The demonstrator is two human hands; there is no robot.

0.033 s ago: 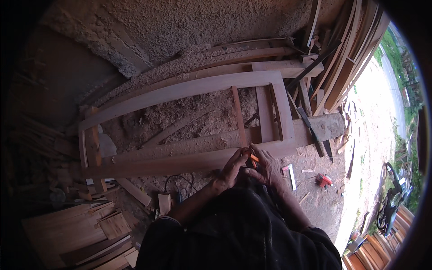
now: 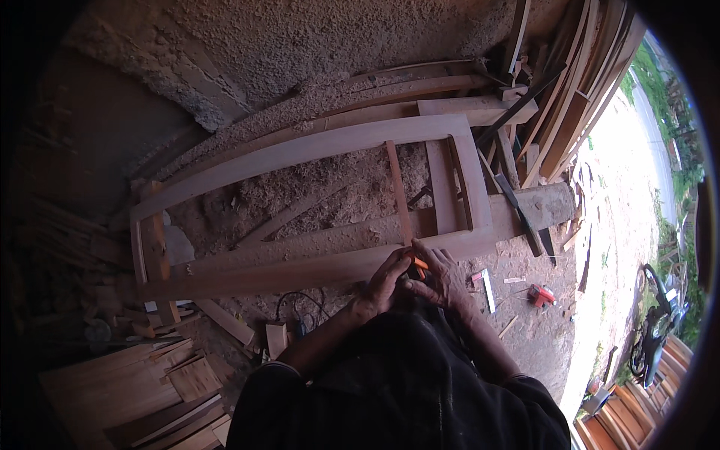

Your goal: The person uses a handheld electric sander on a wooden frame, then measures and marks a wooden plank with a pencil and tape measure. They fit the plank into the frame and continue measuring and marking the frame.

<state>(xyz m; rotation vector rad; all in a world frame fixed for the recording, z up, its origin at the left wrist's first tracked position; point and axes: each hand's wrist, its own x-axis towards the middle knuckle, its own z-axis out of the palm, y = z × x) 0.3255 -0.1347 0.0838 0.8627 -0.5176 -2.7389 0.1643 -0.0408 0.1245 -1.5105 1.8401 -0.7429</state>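
Observation:
A pale wooden frame (image 2: 285,274) with long rails lies in front of me. A thin reddish wooden strip (image 2: 398,187) spans from its far rail to its near rail. My left hand (image 2: 381,286) is closed at the strip's near end, its fingertips against the strip. Beside it, my right hand (image 2: 445,280) curls around a slim orange object (image 2: 421,264), perhaps a pencil or a marking tool; its exact kind is too small to tell. The two hands almost touch, over the near rail and close to my dark shirt. Partly hidden between them are the fingertips.
Under the frame runs a heavy beam (image 2: 544,206) amid wood shavings. A dark saw-like tool (image 2: 517,214) leans at the right. On the ground are a white-bladed square (image 2: 489,291) and a red power tool (image 2: 541,295). Boards (image 2: 112,382) lie lower left; a motorcycle (image 2: 651,330) stands outside.
The view has shifted very slightly. Both hands, the strip and the frame hold nearly the same places.

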